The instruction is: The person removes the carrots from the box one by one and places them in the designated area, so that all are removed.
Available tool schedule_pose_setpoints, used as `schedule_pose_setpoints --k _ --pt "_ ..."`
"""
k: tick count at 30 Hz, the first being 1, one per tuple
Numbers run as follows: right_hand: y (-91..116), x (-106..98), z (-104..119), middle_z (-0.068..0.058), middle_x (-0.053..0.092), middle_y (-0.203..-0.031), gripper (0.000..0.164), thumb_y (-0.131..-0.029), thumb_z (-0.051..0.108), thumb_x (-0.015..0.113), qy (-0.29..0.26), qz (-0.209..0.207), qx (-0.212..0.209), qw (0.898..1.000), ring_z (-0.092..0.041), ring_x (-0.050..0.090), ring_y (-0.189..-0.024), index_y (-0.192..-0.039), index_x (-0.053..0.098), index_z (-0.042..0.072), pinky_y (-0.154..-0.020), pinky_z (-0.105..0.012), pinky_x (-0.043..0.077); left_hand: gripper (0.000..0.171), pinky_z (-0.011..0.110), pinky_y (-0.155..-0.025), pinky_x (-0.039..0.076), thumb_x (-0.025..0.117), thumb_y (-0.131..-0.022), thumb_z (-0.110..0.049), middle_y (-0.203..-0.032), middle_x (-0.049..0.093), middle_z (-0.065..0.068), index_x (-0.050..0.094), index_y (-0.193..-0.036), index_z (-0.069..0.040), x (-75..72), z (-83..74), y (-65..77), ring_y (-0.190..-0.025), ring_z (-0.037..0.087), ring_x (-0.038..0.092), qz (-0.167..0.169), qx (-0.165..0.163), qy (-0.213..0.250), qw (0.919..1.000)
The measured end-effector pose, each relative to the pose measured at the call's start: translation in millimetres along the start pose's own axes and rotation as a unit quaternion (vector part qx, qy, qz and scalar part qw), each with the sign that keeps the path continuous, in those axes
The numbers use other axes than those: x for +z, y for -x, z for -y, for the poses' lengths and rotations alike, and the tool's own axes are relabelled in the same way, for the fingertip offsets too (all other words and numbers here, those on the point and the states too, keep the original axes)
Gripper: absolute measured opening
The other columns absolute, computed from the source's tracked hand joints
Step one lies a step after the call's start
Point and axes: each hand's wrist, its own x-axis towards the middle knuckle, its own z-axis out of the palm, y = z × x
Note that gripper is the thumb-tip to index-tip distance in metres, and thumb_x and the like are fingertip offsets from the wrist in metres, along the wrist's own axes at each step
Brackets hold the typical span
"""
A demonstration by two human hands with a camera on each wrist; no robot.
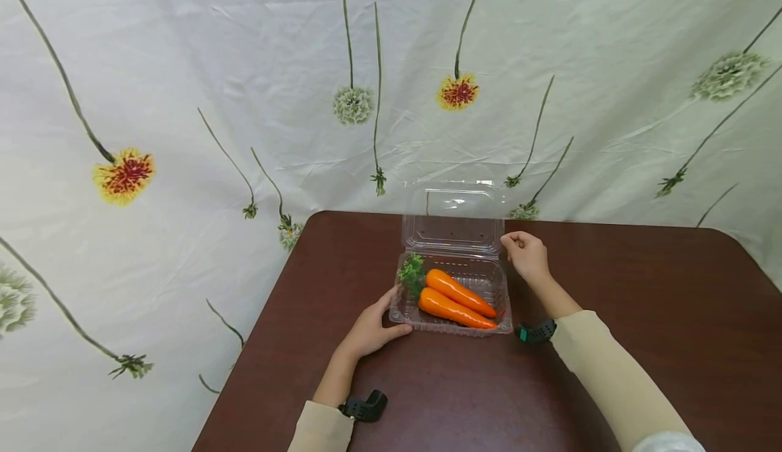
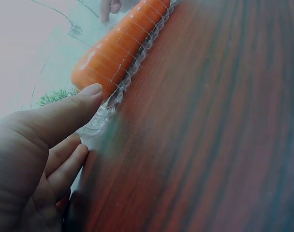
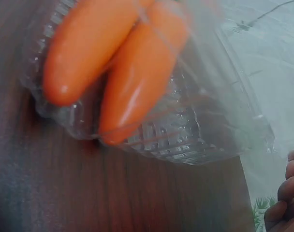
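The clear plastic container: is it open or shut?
Open: its lid stands raised behind the base, and both carrots lie uncovered.

Clear plastic box [image 1: 421, 325] sits flat on table [image 1: 635, 303], hinged lid [image 1: 453, 232] up at the far side. Two glossy orange carrots [image 1: 455, 310] inside, side by side, slanted, tips toward the near right corner. Green leafy tops [image 1: 412, 270] at the left end, inside the box.

carrots [image 1: 459, 293]: orange | leaves [image 1: 412, 270]: green | table [image 1: 641, 303]: red-brown | cloth [image 1: 275, 45]: whitish, floral
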Motion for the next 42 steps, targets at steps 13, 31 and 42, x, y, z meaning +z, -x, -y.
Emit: schedule_pose_setpoints --k 13,31,42 --pt "-3 0 -5 0.001 0.051 -0.057 0.030 -0.094 0.024 0.053 -0.038 0.067 0.115 0.990 -0.014 0.044 -0.054 -0.099 0.062 -0.005 -0.047 -0.026 0.034 0.086 0.053 -0.101 0.030 0.069 -0.079 -0.047 -0.144 0.035 0.010 0.027 -0.147 -0.015 2.3 1.8 0.6 -0.128 0.031 0.037 0.008 0.002 -0.005 1.0000" --pt "-2 0 -13 0.001 0.051 -0.057 0.033 -0.095 0.026 0.052 -0.028 0.078 0.128 0.988 -0.014 0.046 -0.055 -0.101 0.063 -0.005 -0.049 -0.026 0.039 0.084 0.051 -0.101 0.030 0.069 -0.079 -0.045 -0.145 0.034 0.008 0.028 -0.146 -0.017 5.2 0.9 -1.2 -0.129 0.029 0.036 0.012 0.007 -0.008 0.9999" --pt "0 -1 -9 -0.002 0.055 -0.062 0.038 -0.093 0.034 0.054 -0.023 0.066 0.102 0.992 -0.016 0.051 -0.058 -0.104 0.063 -0.001 -0.053 -0.027 0.043 0.084 0.051 -0.100 0.032 0.069 -0.079 -0.047 -0.145 0.034 0.007 0.028 -0.146 -0.019 0.3 0.3 0.8 -0.129 0.028 0.036 0.011 0.002 0.000 0.9999"
